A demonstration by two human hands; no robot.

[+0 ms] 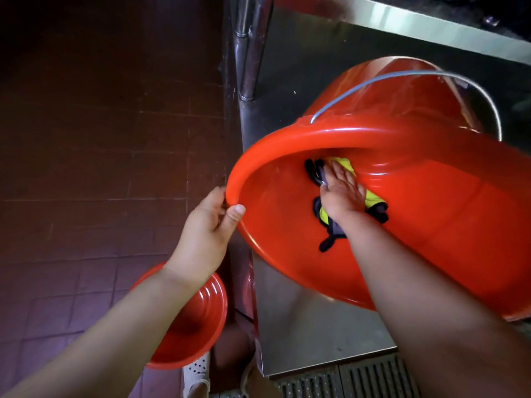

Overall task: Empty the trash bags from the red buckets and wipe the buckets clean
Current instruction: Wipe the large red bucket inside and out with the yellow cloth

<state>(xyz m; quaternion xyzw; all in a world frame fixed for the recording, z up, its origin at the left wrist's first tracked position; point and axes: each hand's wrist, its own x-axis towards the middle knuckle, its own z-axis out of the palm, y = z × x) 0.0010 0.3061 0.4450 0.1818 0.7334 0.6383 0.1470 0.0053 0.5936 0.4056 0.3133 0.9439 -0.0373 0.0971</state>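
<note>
**A:** Where is the bucket?

**B:** A large red bucket (431, 225) lies tipped on its side on a steel table (316, 334), its open mouth turned toward the camera and to the left. Its thin metal handle (402, 79) arches over the upper side.

**A:** What is inside it?

**B:** A yellow and dark cloth (370, 198) lies against the inner wall, deep in the bucket. The right hand (342, 191) presses flat on the cloth, fingers spread open and palm down, with the forearm reaching in through the mouth.

**A:** And the other hand?

**B:** The left hand (207, 228) has its grip closed on the bucket's rim at the left edge, thumb on the inside, fingers curled round the outside.

**A:** What surrounds it?

**B:** A second red bucket (198, 320) stands on the floor below the left forearm, its mouth facing up, partly hidden by the arm. Just beside it shows part of a white perforated shoe (196, 369). The floor (86, 168) is dark reddish tile. A slatted metal grate (344, 380) lies at the table's near edge. A steel post (247, 53) rises at the table's far left corner.
</note>
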